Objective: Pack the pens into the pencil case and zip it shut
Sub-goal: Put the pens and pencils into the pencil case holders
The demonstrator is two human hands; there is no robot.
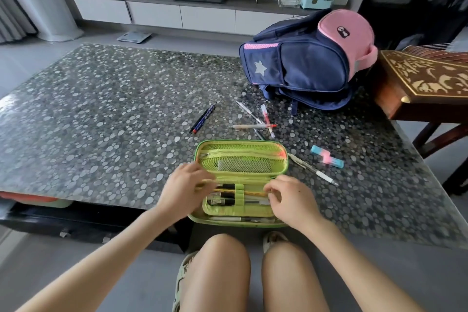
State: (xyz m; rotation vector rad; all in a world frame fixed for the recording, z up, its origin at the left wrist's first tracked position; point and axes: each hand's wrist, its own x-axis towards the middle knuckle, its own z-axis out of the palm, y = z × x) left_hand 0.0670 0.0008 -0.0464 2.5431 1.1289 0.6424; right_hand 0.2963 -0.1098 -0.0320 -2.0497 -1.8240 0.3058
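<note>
Pencil case (240, 157) at table (101, 109) front edge, pens (228, 194) in near half; loose pens (255, 119) behind & to rt of it; backpack (304, 63) further back, rt side.

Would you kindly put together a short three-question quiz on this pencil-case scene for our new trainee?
1. True or false: the pencil case is already zipped shut.
2. Where does the white pen lie? A: left of the case. B: on the table, right of the case. C: inside the backpack.
3. Fill in: the left hand holds a ____ over the case's elastic loops.

Key: 1 false, it lies open. 2 B. 3 yellow pencil.
</note>
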